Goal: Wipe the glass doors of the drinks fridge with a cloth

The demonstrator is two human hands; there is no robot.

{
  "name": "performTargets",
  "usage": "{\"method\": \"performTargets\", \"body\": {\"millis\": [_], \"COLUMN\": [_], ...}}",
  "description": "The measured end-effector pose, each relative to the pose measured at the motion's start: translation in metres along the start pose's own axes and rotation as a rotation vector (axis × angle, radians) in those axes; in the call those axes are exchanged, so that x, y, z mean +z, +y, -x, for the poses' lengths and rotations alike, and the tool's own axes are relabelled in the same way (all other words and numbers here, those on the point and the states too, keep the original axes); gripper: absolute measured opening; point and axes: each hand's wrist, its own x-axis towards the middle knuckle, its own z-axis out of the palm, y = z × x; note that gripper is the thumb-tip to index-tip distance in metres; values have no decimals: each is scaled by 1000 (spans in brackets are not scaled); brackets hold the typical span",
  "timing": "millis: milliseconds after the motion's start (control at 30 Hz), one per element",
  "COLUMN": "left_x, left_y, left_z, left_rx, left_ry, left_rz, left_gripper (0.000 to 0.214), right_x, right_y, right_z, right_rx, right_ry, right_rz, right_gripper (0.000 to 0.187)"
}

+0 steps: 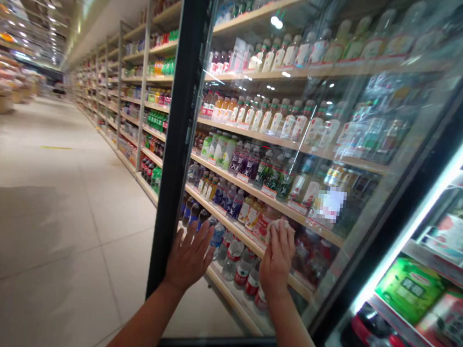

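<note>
No readable text (labels (242,276) blurred)

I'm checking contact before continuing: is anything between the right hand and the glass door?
Only the white cloth under the right hand, seemingly pressed to the glass door. The bottles stand beyond it; nothing else visible intervenes.

Glass door (301,166) bars the bottles (279,118); free room left of its frame (179,136).

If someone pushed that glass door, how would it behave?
The glass door is likely stiff, edged by a dark frame. It is probably heavy, given its large size. It would likely swing rather than slide, since it stands angled beside the lit shelves.
</note>
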Motion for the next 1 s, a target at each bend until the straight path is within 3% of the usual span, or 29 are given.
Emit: {"method": "performTargets", "body": {"millis": [67, 267, 467, 533, 600, 667, 733, 867, 1000], "left_x": [-2, -4, -4, -8, -14, -21, -25, -25, -18], "left_y": [1, 2, 3, 4, 6, 9, 12, 11, 4], "left_z": [0, 1, 3, 3, 0, -10, -27, -70, -85], "left_rx": [-1, -5, -3, -14, -32, -41, -33, -56, -71], "left_ry": [-10, -21, -12, -11, 2, 45, 94, 117, 34], "left_rz": [1, 20, 35, 57, 97, 114, 95, 32, -23], "left_gripper": [75, 74, 69, 67, 62, 59, 60, 66, 60], "right_x": [3, 4, 3, 3, 1, -2, -5, -3, 4], "right_y": [-6, -19, -12, -13, -15, -13, -8, -6, -20], "right_z": [-6, 27, -39, -41, -28, -17, -20, -45, -19], "right_rx": [-16, -121, -5, -52, -189, -317, -354, -210, -185], "right_ry": [22, -96, 87, 84, -20, -145, -158, 12, -48], "right_rz": [4, -13, -25, -19, -21, -31, -39, -26, -36], "right_gripper": [62, 63, 58, 58, 59, 60, 59, 60, 58]}}
